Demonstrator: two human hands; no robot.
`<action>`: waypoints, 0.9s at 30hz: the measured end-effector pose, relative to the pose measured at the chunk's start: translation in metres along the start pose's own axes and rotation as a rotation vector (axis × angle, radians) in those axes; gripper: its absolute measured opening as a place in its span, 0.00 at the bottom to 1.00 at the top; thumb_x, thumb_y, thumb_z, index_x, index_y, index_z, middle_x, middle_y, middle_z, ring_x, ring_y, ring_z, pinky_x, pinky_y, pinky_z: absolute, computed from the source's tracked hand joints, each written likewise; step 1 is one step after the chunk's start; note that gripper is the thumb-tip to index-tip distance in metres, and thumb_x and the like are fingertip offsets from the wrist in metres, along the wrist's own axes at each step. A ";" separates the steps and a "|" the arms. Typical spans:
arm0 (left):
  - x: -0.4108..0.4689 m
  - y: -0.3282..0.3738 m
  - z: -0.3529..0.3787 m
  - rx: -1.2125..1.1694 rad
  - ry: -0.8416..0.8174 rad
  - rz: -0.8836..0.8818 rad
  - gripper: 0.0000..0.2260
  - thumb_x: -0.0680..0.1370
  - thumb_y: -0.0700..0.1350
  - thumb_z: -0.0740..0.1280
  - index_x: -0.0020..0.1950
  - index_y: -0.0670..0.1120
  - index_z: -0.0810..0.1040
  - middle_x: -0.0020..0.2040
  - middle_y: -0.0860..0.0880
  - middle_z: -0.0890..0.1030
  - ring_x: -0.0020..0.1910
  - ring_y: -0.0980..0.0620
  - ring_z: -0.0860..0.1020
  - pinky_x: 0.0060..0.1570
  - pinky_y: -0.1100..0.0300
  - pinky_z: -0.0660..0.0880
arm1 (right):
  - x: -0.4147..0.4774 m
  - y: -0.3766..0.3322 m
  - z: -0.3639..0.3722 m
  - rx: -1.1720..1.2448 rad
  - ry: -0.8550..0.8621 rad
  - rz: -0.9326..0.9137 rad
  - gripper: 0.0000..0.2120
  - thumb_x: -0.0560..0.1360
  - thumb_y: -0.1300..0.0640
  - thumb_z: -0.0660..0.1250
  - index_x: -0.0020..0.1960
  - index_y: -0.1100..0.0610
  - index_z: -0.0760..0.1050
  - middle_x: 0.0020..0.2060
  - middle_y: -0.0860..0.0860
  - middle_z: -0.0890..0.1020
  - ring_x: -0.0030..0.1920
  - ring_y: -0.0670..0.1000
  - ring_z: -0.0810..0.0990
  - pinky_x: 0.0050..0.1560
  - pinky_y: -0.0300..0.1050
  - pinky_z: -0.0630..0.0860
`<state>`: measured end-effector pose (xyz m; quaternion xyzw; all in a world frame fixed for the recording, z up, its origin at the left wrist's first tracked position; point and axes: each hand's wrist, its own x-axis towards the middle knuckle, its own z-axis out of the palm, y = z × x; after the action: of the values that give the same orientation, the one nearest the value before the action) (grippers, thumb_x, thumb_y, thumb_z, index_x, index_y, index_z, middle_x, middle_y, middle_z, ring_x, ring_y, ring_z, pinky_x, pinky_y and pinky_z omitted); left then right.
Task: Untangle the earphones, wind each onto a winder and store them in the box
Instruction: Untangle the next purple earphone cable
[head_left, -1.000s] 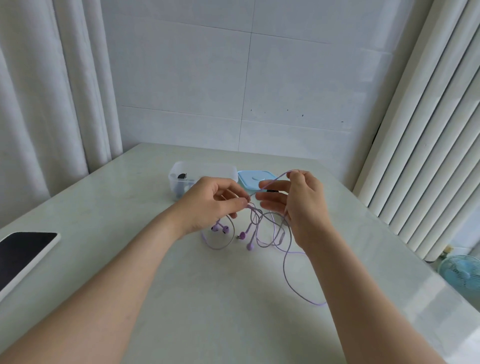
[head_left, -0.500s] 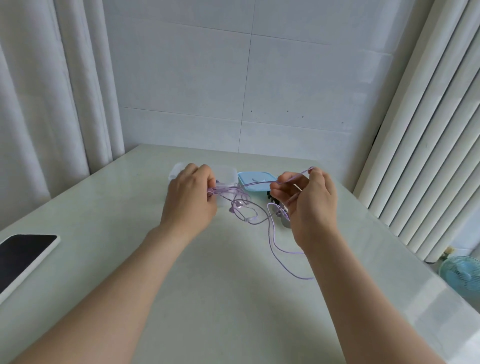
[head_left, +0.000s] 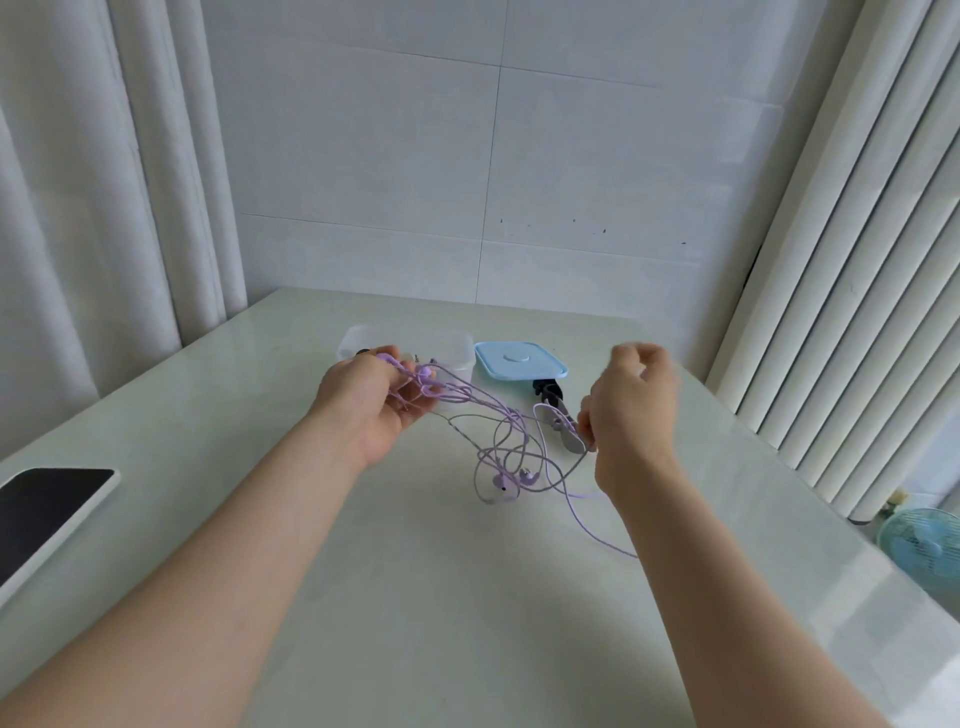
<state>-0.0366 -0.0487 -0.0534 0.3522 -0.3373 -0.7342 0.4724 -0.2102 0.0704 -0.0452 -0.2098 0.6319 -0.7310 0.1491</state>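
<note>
The fingers (head_left: 404, 402) of the left hand (head_left: 363, 410) are curled round several lilac cords of the earphones (head_left: 501, 482), and one bud shows just above them. The right hand (head_left: 631, 415) is curled too, a little blurred, and seems to pinch a cord at its lower edge. Between the hands the cords hang in a loose knot low over the desk (head_left: 415, 597), in front of the clear box (head_left: 460, 345) and the blue lid (head_left: 519, 359), with a grey winder (head_left: 563, 428) just beside the right hand. I judge the cords very light, thin and soft, easy to snag and weak where they join the buds, so it is better to hold near a bud or plug and loosen loops than to pull hard. No brand or writing can be read
</note>
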 end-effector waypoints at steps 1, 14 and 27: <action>-0.001 0.000 0.000 -0.001 0.000 -0.033 0.18 0.80 0.27 0.54 0.43 0.47 0.73 0.34 0.45 0.78 0.25 0.51 0.79 0.26 0.60 0.78 | -0.001 0.002 0.001 -0.114 -0.033 -0.093 0.08 0.83 0.56 0.56 0.56 0.52 0.73 0.40 0.54 0.76 0.29 0.53 0.73 0.25 0.40 0.70; 0.000 0.008 -0.007 0.496 0.187 0.234 0.11 0.75 0.36 0.58 0.39 0.50 0.74 0.39 0.49 0.83 0.21 0.55 0.66 0.29 0.59 0.56 | -0.022 0.006 0.002 -0.555 -0.840 -0.198 0.12 0.71 0.53 0.64 0.43 0.50 0.87 0.41 0.49 0.87 0.39 0.44 0.78 0.41 0.39 0.73; -0.009 0.008 -0.011 1.058 0.239 0.556 0.20 0.73 0.34 0.57 0.43 0.52 0.86 0.41 0.59 0.70 0.62 0.44 0.63 0.61 0.50 0.65 | -0.014 0.018 0.003 -0.642 -0.590 -0.483 0.06 0.77 0.56 0.72 0.43 0.49 0.85 0.21 0.50 0.76 0.25 0.54 0.75 0.33 0.44 0.74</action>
<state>-0.0208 -0.0449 -0.0504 0.5178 -0.6804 -0.2717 0.4417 -0.1971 0.0717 -0.0641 -0.5832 0.6894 -0.4228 0.0760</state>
